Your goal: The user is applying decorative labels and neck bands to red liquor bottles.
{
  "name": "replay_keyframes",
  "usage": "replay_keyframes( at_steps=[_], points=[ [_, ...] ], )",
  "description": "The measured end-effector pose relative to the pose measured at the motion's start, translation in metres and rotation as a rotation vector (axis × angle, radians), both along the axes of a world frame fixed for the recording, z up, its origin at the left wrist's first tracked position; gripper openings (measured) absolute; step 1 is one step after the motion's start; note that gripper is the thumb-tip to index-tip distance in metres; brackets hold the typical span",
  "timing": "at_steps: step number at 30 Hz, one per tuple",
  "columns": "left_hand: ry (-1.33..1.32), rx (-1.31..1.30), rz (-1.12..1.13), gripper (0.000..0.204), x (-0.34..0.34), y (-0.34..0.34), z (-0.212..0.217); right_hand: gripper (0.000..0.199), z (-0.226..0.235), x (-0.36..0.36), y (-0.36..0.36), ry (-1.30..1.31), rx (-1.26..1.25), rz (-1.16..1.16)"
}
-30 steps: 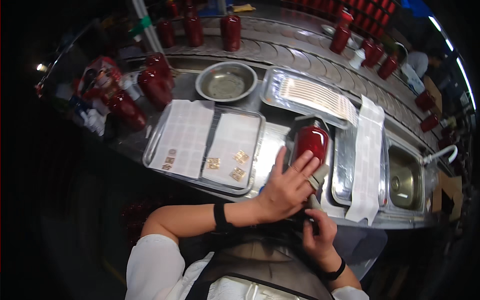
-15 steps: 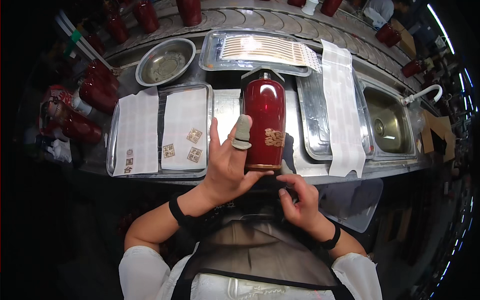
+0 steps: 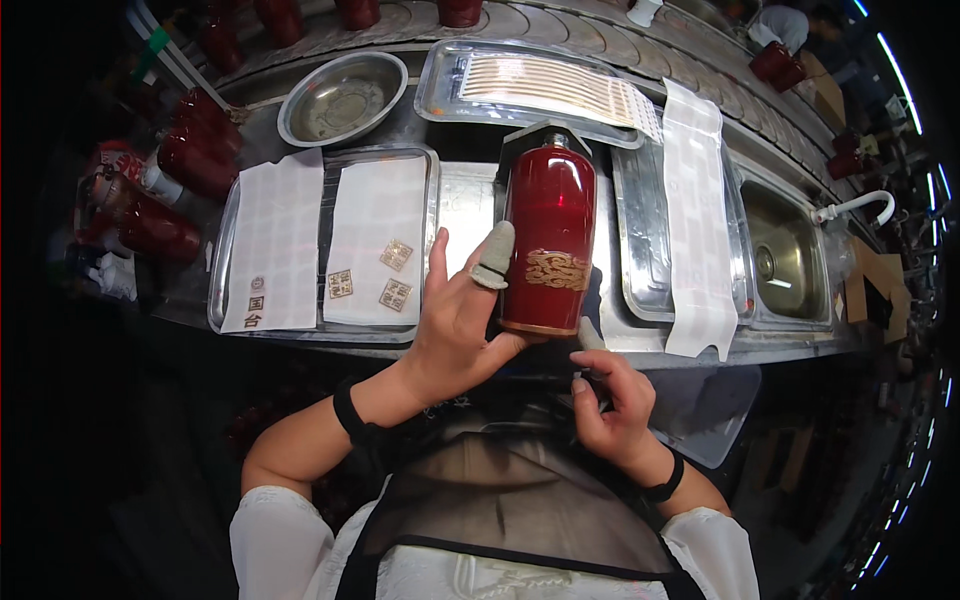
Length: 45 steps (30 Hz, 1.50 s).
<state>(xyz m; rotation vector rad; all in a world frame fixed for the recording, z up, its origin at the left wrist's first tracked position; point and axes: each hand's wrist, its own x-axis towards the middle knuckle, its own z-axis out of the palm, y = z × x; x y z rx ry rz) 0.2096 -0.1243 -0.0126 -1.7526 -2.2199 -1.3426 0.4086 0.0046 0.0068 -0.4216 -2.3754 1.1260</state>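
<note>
A glossy red bottle [image 3: 550, 215] with a gold ornament [image 3: 556, 270] on its lower body lies tilted, its neck pointing away on a dark angular support [image 3: 520, 142]. My left hand [image 3: 455, 330] holds it by the left side and base: the thumb goes under the base, and a finger in a grey finger cot [image 3: 494, 256] rests along the side. Just below the base is my right hand [image 3: 618, 408], index finger and thumb apart. A grey-covered finger of that hand reaches up to the base's right edge; whether it touches cannot be told.
Left, a metal tray [image 3: 432, 240] carries white sheets [image 3: 280, 220] with gold emblems. A metal bowl [image 3: 342, 98] and a tray of gold-striped strips [image 3: 545, 85] stand behind. Right are a tray [image 3: 640, 250] under a long white sheet [image 3: 698, 220] and a sink [image 3: 780, 220]. Red bottles crowd the left.
The bottle has turned about its length, bringing the gold ornament from its right side toward the middle. Both hands stay at the bottle's lower end. The whole view has shifted slightly.
</note>
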Motion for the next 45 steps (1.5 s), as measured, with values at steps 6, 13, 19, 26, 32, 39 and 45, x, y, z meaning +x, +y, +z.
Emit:
replay_keyframes(
  at_steps=[6,13,19,26,32,39,45],
  points=[
    [0.230,0.084,0.010,0.092,0.006,0.021,0.014,0.028,0.006,0.000,0.001,0.071,0.232,0.072],
    [0.356,0.060,-0.052,0.057,0.008,0.036,0.025,0.035,0.012,-0.013,0.002,0.121,0.358,0.145],
    [0.286,0.089,-0.076,0.052,0.006,0.036,0.019,0.036,0.015,-0.018,0.006,0.066,0.442,0.201],
    [0.130,0.012,-0.107,0.097,-0.003,0.002,0.029,0.032,0.025,-0.004,0.017,0.179,0.272,0.212],
    [-0.241,-0.242,0.456,0.034,-0.063,-0.036,0.013,0.015,0.014,0.007,0.033,0.174,-0.134,-0.110],
    [0.139,-0.629,0.567,0.056,-0.122,-0.044,0.003,0.016,0.018,-0.004,0.033,0.213,-0.103,-0.055],
    [0.047,-0.723,0.733,0.065,-0.139,-0.051,-0.009,0.015,0.015,0.002,0.041,0.173,-0.142,-0.123]
  ],
)
